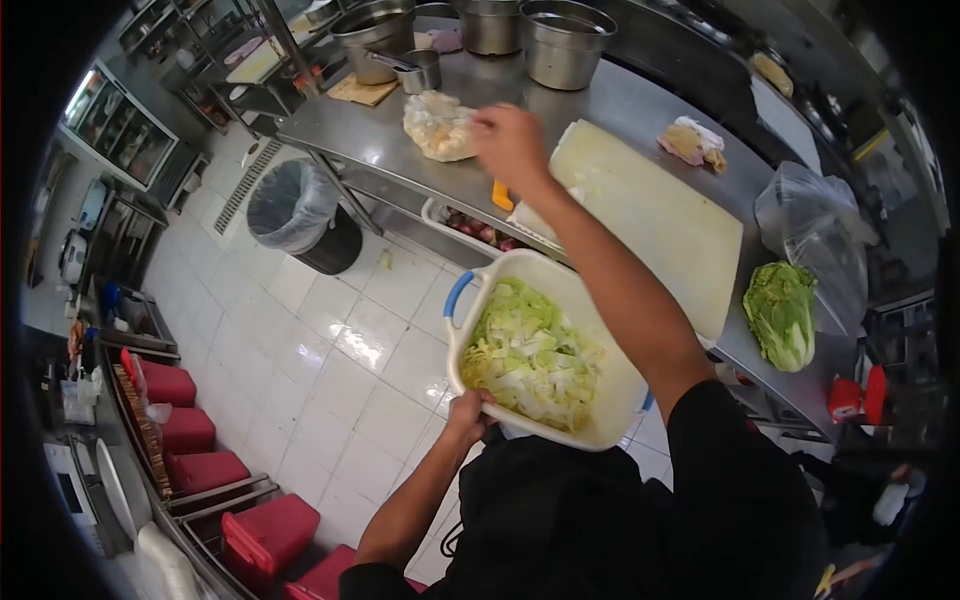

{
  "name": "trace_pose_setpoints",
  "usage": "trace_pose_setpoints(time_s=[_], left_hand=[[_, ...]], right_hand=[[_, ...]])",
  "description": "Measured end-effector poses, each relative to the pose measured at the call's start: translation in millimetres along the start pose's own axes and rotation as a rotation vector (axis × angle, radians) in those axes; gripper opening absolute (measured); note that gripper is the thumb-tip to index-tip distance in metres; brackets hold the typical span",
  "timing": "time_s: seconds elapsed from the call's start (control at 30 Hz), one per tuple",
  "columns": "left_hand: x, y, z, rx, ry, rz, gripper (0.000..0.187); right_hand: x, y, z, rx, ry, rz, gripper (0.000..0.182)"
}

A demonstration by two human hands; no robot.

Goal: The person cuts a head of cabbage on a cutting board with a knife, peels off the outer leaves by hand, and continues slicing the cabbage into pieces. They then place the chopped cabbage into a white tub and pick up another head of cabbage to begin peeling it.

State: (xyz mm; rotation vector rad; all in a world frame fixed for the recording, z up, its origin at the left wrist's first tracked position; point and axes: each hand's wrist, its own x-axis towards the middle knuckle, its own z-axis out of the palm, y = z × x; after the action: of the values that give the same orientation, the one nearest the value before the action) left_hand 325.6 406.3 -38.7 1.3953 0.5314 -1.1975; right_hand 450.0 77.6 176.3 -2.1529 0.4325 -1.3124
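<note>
A white basin [620, 375] with blue handles is held against my front, tilted, with chopped napa cabbage [535, 355] inside. My left hand [470, 415] is closed around its near-left rim. Stretched over the steel counter, my right hand [512, 145] has its fingers curled together at the edge of a clear plastic bag [438, 125] of pale pieces. Below that hand, an orange handle [502, 195] sticks out beside the white cutting board [660, 225]. My right forearm covers part of the board and basin.
A whole napa cabbage [781, 315] lies right of the board, near a large clear bag [815, 230]. Metal pots [565, 50] line the counter's back. Under the counter is a tray of red onions [480, 230]. A lined bin [305, 215] and red containers [265, 535] stand left.
</note>
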Motion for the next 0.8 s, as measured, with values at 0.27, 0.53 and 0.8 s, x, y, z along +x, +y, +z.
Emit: trace_pose_setpoints(time_s=[0.27, 0.53, 0.8], left_hand=[[8.0, 9.7, -3.9, 0.036, -0.068, -0.085, 0.029], [26.9, 12.7, -12.3, 0.044, -0.161, -0.098, 0.022], [34.4, 23.0, -42.0, -0.037, -0.224, -0.211, 0.045]], right_hand=[[-100.4, 179.1, -65.5, -0.418, -0.197, 0.216, 0.031], [-272.7, 57.8, -104.9, 0.030, -0.519, 0.280, 0.034], [-372.8, 38.0, -222.8, -0.732, -0.144, 0.658, 0.044]])
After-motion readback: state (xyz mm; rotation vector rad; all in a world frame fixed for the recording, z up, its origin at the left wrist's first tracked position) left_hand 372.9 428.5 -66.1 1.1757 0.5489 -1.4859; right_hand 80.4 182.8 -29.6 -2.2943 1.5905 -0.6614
